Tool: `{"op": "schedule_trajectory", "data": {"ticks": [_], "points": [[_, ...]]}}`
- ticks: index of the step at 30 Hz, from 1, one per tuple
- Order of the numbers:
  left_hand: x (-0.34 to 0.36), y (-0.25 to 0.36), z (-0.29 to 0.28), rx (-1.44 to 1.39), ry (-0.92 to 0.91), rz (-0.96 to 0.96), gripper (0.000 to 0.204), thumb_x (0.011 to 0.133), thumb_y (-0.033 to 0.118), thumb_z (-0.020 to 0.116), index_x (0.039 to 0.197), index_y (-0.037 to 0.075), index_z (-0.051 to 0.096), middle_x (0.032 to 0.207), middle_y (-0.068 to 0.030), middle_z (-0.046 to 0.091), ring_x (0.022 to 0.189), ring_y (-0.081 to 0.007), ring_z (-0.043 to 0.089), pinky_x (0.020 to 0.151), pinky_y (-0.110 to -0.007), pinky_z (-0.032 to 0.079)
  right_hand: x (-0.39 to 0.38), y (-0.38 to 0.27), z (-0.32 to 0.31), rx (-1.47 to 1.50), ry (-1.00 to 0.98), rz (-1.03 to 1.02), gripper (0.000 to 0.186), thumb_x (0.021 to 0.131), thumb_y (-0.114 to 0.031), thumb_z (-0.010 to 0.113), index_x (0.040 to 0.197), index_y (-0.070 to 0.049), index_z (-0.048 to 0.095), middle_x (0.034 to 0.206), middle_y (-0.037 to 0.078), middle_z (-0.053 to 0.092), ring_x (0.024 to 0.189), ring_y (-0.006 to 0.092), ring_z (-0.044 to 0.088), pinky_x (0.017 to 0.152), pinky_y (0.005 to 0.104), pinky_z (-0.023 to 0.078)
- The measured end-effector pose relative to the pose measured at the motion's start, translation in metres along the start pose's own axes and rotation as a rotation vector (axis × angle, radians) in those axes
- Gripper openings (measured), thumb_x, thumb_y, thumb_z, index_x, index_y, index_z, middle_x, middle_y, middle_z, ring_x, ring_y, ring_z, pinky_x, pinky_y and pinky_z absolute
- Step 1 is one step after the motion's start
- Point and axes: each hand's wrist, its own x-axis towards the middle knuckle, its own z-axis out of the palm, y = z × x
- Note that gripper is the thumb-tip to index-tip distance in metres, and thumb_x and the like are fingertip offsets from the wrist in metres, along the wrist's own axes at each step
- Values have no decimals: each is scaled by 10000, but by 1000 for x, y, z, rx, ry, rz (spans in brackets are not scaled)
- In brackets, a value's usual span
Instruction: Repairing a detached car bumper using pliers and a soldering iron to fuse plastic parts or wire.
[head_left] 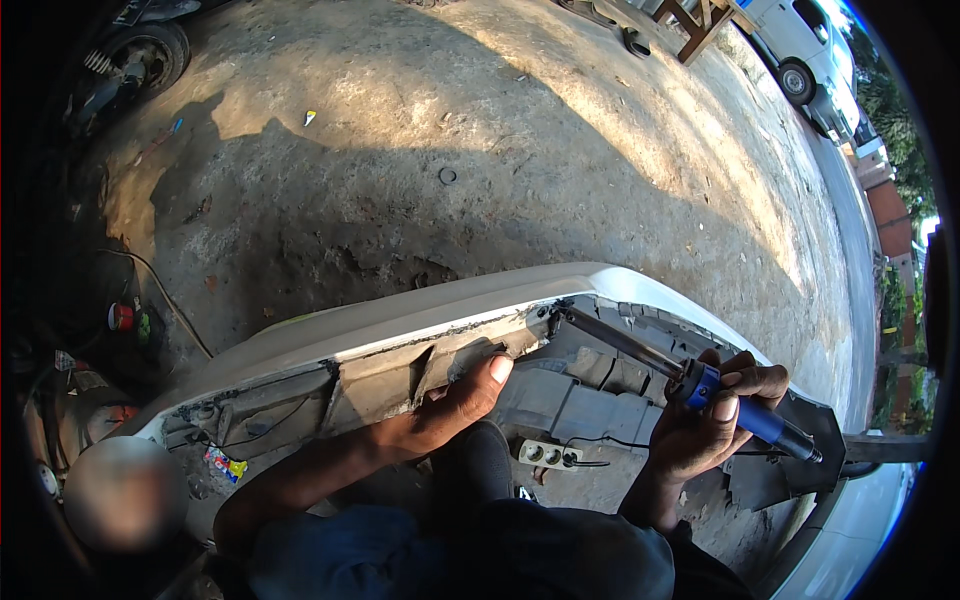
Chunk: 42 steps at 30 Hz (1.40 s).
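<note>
A white car bumper lies across the lower middle, its dark inner side with ribs toward me. My right hand grips a blue tool with a long metal shaft, like a soldering iron; the shaft's tip touches the bumper's inner edge near the bend, where dark marks run along the seam. My left hand holds the inner ribbed part of the bumper, thumb on top and fingers mostly hidden behind it. A white power strip with a black plug sits below, between my hands.
A motorbike wheel is at the upper left. A cable, a red can and clutter lie at the left. Concrete ground stretches ahead, with sandals, a wooden bench, a parked white van and a road at the right.
</note>
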Motion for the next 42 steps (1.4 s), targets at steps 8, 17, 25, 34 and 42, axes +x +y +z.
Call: {"op": "schedule_trajectory", "data": {"ticks": [8,17,25,34,42], "points": [[7,2,-12,-644,-243,-390,361,1001,163,527,1329,13,543,1362,-122,561,1250,-159,550,1052,-325,472,7,-2,2,30,33,5,413,819,-324,754,881,-45,458,771,14,429,691,80,411,683,220,462],[-4,-12,11,-17,-34,153,323,1027,124,473,1317,2,543,1373,-133,546,1274,-186,531,1101,-347,430,16,1,-2,34,-57,115,348,839,-278,699,888,-25,465,820,35,441,756,111,450,718,246,457],[9,-1,-13,-749,-431,-548,356,1034,147,457,1347,-13,509,1395,-150,526,1288,-212,514,1120,-363,407,31,12,-2,49,-118,31,285,913,-251,620,926,-58,411,763,9,379,490,34,352,346,172,276],[19,14,-8,-517,-408,-808,376,1042,139,433,1361,-55,476,1418,-151,499,1332,-223,465,1155,-361,365,39,11,8,99,-156,105,323,907,-280,644,921,-61,408,743,-6,369,510,41,365,356,176,267],[7,12,2,-882,-114,-1132,378,1039,136,435,1380,-23,476,1435,-132,490,1333,-194,460,1146,-342,372,45,17,2,73,-176,66,312,901,-271,639,916,-66,404,738,-8,363,524,47,363,359,184,260]]}}
